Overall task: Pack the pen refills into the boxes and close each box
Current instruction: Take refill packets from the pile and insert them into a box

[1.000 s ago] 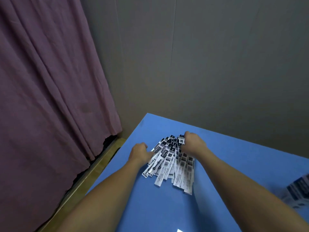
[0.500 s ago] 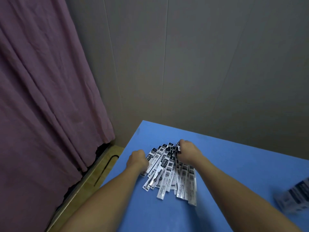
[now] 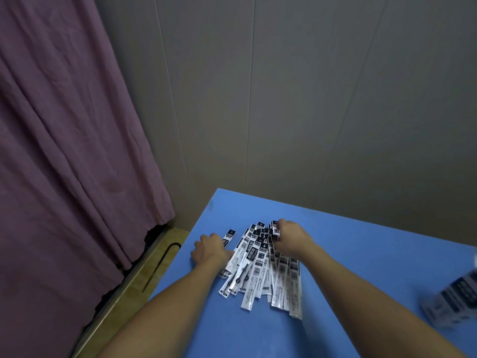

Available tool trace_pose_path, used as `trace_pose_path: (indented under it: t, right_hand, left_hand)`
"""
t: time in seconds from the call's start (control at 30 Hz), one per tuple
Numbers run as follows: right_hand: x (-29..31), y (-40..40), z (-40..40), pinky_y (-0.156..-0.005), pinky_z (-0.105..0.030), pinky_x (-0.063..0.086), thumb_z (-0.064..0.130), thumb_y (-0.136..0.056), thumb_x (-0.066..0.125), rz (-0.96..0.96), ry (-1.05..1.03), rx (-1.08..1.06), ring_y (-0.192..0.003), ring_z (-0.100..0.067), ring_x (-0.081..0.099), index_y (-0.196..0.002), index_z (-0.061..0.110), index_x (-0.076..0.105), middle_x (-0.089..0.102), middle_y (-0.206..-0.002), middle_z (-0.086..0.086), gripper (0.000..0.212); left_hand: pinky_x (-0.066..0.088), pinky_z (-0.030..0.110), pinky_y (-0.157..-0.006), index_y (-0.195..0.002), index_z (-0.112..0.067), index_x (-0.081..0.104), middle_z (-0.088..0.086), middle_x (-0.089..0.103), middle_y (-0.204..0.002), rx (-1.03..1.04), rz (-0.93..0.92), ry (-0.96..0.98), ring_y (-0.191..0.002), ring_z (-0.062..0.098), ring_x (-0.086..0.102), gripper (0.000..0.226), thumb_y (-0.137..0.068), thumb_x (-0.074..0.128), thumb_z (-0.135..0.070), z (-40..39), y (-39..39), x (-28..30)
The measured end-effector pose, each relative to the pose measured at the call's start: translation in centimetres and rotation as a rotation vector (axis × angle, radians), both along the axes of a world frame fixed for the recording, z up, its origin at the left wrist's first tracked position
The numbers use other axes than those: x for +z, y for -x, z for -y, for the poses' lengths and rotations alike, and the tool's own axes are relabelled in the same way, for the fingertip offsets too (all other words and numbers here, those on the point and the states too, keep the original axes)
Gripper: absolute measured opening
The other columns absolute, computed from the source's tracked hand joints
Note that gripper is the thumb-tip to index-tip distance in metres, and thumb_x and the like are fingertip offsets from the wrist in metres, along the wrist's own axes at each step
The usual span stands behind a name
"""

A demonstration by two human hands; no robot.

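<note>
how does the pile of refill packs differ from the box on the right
The refill packs lie flat, fanned in a loose pile mid-table under both hands; the box stands apart at the right edge, untouched and blurred. The packs are thin flat strips; the box is a bulky block. Both are white with dark print.

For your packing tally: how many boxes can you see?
1: a blurred box at the blue table's right edge, partly cut off. Others may lie out of view.

Both forearms extended forward; left grip (image 3: 210, 250) knuckles up, fingers curled; right grip (image 3: 291, 237) fingers curled down.
</note>
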State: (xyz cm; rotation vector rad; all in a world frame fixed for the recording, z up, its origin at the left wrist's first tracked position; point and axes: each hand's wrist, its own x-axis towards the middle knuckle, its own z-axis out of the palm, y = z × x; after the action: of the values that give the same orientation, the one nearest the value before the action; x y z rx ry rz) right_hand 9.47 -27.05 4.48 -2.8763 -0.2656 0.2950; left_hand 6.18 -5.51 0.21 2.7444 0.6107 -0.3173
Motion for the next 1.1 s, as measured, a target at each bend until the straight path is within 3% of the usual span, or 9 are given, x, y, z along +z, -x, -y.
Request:
trace_pose_path:
  t: [0.13,0.27,0.43,0.53,0.7,1.0,1.1]
  right_hand:
    - [-0.1,0.0,-0.1,-0.075,-0.033,0.043,0.010,-0.086,0.054,-0.001,0.001,0.003,-0.094,-0.023,0.046,-0.116,0.008,0.046,0.049,-0.103,-0.007,0.032]
    - [-0.1,0.0,-0.4,-0.078,-0.035,0.047,0.010,-0.086,0.053,-0.008,-0.008,0.010,-0.095,-0.023,0.047,-0.117,0.009,0.047,0.052,-0.106,-0.008,0.033]
    - [0.1,-0.1,-0.5,-0.075,-0.034,0.044,0.009,-0.085,0.054,-0.001,0.000,0.021,-0.093,-0.024,0.047,-0.105,0.013,0.042,0.047,-0.101,-0.005,0.023]
    - [0.2,-0.1,-0.5,-0.075,-0.034,0.044,0.009,-0.085,0.055,0.008,-0.004,0.019,-0.094,-0.023,0.047,-0.112,0.011,0.045,0.045,-0.100,-0.003,0.028]
    - [0.1,-0.1,-0.6,-0.075,-0.034,0.045,0.010,-0.085,0.054,-0.012,-0.001,0.021,-0.093,-0.024,0.047,-0.100,0.014,0.040,0.046,-0.099,-0.004,0.021]
    - [0.3,0.7,-0.5,-0.079,-0.035,0.049,0.011,-0.084,0.055,-0.029,-0.014,0.013,-0.099,-0.025,0.051,-0.108,0.013,0.045,0.048,-0.102,-0.004,0.026]
    - [0.4,1.1,-0.5,-0.076,-0.034,0.047,0.011,-0.085,0.053,-0.021,-0.017,0.023,-0.098,-0.026,0.053,-0.107,0.012,0.045,0.051,-0.103,-0.006,0.024]
  left_hand:
    - [0.045,0.041,-0.094,-0.117,-0.018,0.059,0.008,0.051,-0.127,-0.004,-0.013,-0.007,-0.121,0.030,0.048,0.068,-0.075,0.065,-0.070,0.4,0.1,0.2]
    - [0.046,0.041,-0.094,-0.120,-0.017,0.057,0.009,0.050,-0.129,-0.003,-0.035,-0.047,-0.121,0.029,0.049,0.062,-0.078,0.071,-0.061,0.5,0.4,0.5]
    - [0.052,0.041,-0.094,-0.127,-0.010,0.055,0.012,0.055,-0.131,0.069,-0.047,-0.007,-0.119,0.030,0.054,0.044,-0.088,0.068,-0.025,-0.2,0.4,0.8]
    - [0.052,0.041,-0.096,-0.127,-0.010,0.055,0.012,0.057,-0.130,0.105,-0.069,0.016,-0.119,0.032,0.056,0.039,-0.089,0.062,-0.014,-0.9,0.5,1.1]
    - [0.055,0.042,-0.093,-0.116,-0.011,0.059,0.012,0.062,-0.124,0.110,-0.084,0.072,-0.112,0.032,0.059,0.028,-0.089,0.058,-0.014,-1.6,0.7,1.8]
    - [0.052,0.030,-0.074,-0.111,-0.006,0.061,0.012,0.065,-0.117,0.121,-0.010,0.126,-0.106,0.029,0.064,0.020,-0.091,0.059,-0.008,-2.2,2.1,3.4]
    - [0.048,0.028,-0.062,-0.083,-0.011,0.059,0.006,0.066,-0.091,0.134,0.035,0.200,-0.079,0.021,0.063,0.008,-0.084,0.063,-0.004,-2.7,2.8,4.4]
